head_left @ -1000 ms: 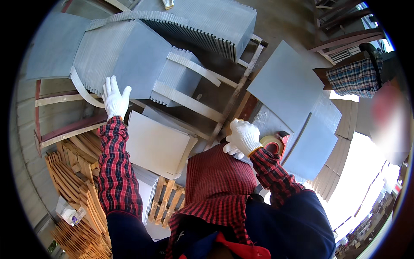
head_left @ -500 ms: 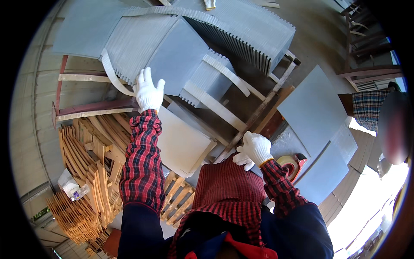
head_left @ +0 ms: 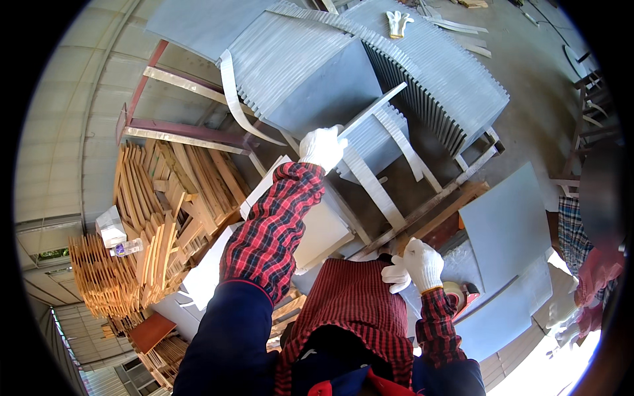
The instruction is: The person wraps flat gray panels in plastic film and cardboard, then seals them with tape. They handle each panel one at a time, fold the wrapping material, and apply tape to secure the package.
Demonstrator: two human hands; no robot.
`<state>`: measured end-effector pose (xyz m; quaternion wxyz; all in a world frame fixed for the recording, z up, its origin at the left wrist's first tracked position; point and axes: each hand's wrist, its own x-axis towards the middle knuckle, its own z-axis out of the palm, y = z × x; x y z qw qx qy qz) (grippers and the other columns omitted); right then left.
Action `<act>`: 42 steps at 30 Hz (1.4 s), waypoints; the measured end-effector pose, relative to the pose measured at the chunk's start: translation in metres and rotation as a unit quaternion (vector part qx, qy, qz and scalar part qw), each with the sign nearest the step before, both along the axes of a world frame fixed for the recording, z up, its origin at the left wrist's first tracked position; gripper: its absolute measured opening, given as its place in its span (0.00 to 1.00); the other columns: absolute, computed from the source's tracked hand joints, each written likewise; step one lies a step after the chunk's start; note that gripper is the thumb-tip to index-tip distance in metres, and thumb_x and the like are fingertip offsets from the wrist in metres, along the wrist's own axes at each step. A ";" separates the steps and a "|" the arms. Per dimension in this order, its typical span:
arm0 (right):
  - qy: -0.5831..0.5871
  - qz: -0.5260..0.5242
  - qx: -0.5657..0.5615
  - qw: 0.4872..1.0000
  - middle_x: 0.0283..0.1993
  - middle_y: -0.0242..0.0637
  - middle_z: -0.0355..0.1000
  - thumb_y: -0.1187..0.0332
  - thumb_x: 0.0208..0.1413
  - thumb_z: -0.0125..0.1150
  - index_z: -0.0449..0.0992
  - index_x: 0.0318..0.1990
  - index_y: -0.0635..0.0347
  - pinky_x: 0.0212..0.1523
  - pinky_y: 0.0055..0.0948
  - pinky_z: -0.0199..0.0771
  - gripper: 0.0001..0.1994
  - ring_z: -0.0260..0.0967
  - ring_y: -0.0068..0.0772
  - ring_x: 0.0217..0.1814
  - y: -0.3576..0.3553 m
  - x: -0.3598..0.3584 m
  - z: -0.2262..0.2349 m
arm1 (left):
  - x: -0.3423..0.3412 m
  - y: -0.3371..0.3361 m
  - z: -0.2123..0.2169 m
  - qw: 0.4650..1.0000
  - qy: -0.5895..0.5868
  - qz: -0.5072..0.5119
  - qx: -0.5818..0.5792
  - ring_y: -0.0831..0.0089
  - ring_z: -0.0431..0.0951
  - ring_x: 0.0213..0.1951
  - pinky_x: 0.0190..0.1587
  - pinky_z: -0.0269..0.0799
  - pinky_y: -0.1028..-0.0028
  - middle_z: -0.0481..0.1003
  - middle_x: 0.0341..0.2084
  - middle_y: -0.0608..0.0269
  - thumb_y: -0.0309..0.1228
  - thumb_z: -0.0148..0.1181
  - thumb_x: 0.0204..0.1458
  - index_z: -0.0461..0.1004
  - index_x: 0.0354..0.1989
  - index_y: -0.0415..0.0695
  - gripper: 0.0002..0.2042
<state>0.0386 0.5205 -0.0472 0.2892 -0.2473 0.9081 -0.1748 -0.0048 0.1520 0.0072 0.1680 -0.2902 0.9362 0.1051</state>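
My left hand (head_left: 322, 149), in a white glove, is closed at the near end of a thin grey panel (head_left: 374, 111), seen nearly edge-on. The panel slants away to the right, in front of a stack of grey panels (head_left: 333, 86). A smaller stack of grey sheets (head_left: 378, 146) stands just beyond the panel. Close to my body at the right, my right hand (head_left: 423, 264), also gloved, is curled up. White glove-like fingers (head_left: 396, 275) stick out on its left side; whether they belong to a loose glove I cannot tell.
Behind the stack lies another long panel row (head_left: 439, 66) with a loose white glove (head_left: 398, 24) on it. Flat grey panels (head_left: 508, 228) and a red tape dispenser (head_left: 466, 297) are at the right. Wooden strips (head_left: 142, 257) pile up at the left. Another person's checked sleeve (head_left: 572, 224) shows far right.
My left hand has moved right along the stack and closed, from lying open on its front corner. The slanting panel now shows edge-on at its fingers. The whole view has shifted.
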 end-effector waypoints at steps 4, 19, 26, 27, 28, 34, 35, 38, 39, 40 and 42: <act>-0.019 -0.019 -0.012 1.000 0.30 0.41 0.79 0.58 0.62 0.56 0.79 0.31 0.51 0.35 0.45 0.78 0.12 0.79 0.50 0.33 0.009 0.012 -0.021 | 0.002 -0.012 -0.006 1.000 0.005 -0.021 0.018 0.46 0.81 0.46 0.50 0.76 0.53 0.82 0.38 0.45 0.48 0.59 0.59 0.77 0.55 0.49 0.21; -0.549 -0.425 -0.427 0.578 0.52 0.41 0.76 0.71 0.62 0.58 0.72 0.58 0.66 0.53 0.37 0.78 0.17 0.76 0.35 0.51 0.018 0.103 -0.025 | 0.188 0.019 0.108 0.880 0.109 0.279 0.369 0.72 0.79 0.45 0.50 0.74 0.71 0.81 0.44 0.56 0.38 0.65 0.60 0.76 0.56 0.31 0.24; -0.624 -0.397 -0.456 0.495 0.50 0.47 0.75 0.63 0.72 0.41 0.71 0.55 0.67 0.52 0.39 0.77 0.17 0.75 0.42 0.49 0.004 0.173 -0.049 | 0.335 0.108 0.163 0.801 0.133 0.357 0.462 0.72 0.80 0.44 0.49 0.75 0.71 0.81 0.43 0.55 0.37 0.61 0.62 0.76 0.55 0.30 0.21; -0.589 -0.444 -0.448 0.505 0.51 0.41 0.74 0.60 0.74 0.39 0.70 0.59 0.66 0.57 0.32 0.71 0.20 0.72 0.34 0.51 -0.013 0.186 -0.020 | 0.355 0.115 0.167 0.797 0.132 0.355 0.470 0.72 0.79 0.44 0.49 0.74 0.71 0.81 0.43 0.56 0.37 0.61 0.62 0.76 0.55 0.29 0.21; -0.579 -0.440 -0.466 0.505 0.54 0.40 0.73 0.61 0.74 0.41 0.70 0.60 0.66 0.60 0.30 0.68 0.20 0.71 0.33 0.53 -0.012 0.203 -0.032 | 0.371 0.120 0.172 0.807 0.107 0.335 0.474 0.68 0.78 0.51 0.54 0.74 0.69 0.78 0.50 0.52 0.35 0.57 0.65 0.71 0.61 0.29 0.22; -0.386 -0.453 -0.407 0.693 0.41 0.30 0.72 0.61 0.72 0.47 0.78 0.51 0.65 0.47 0.26 0.65 0.18 0.65 0.23 0.42 0.030 0.286 -0.029 | 0.446 0.143 0.161 0.811 0.119 0.312 0.480 0.71 0.79 0.46 0.50 0.74 0.71 0.79 0.46 0.55 0.35 0.60 0.63 0.73 0.58 0.31 0.21; -0.416 -0.529 -0.394 0.625 0.43 0.32 0.73 0.59 0.68 0.50 0.77 0.52 0.63 0.49 0.32 0.68 0.17 0.66 0.25 0.45 0.038 0.285 -0.013 | 0.455 0.144 0.149 0.806 0.141 0.303 0.488 0.73 0.79 0.44 0.48 0.75 0.72 0.80 0.44 0.56 0.35 0.61 0.62 0.74 0.56 0.31 0.20; -0.380 -0.638 -0.406 0.532 0.47 0.28 0.74 0.65 0.60 0.50 0.77 0.49 0.56 0.50 0.39 0.72 0.14 0.68 0.29 0.49 0.088 0.299 -0.022 | 0.468 0.149 0.106 0.790 0.133 0.280 0.529 0.69 0.79 0.49 0.52 0.75 0.69 0.78 0.50 0.54 0.35 0.59 0.63 0.71 0.59 0.32 0.22; -0.354 -0.659 -0.421 0.512 0.46 0.26 0.74 0.65 0.58 0.51 0.77 0.48 0.54 0.48 0.40 0.73 0.13 0.68 0.27 0.49 0.099 0.304 -0.021 | 0.468 0.155 0.091 0.782 0.135 0.279 0.541 0.69 0.79 0.49 0.52 0.75 0.69 0.78 0.50 0.54 0.34 0.60 0.63 0.72 0.59 0.32 0.21; -0.349 -0.690 -0.371 0.515 0.47 0.24 0.74 0.64 0.59 0.52 0.77 0.48 0.49 0.49 0.43 0.73 0.12 0.67 0.26 0.52 0.095 0.298 0.035 | 0.472 0.159 0.069 0.771 0.129 0.293 0.550 0.70 0.80 0.48 0.51 0.76 0.69 0.79 0.48 0.56 0.35 0.61 0.62 0.73 0.57 0.33 0.21; -0.305 -0.699 -0.340 0.550 0.36 0.25 0.71 0.61 0.58 0.55 0.78 0.47 0.46 0.26 0.43 0.71 0.11 0.67 0.27 0.29 0.127 0.308 0.034 | 0.470 0.175 0.040 0.762 0.098 0.293 0.569 0.71 0.79 0.48 0.52 0.75 0.70 0.79 0.48 0.56 0.38 0.64 0.61 0.73 0.58 0.33 0.23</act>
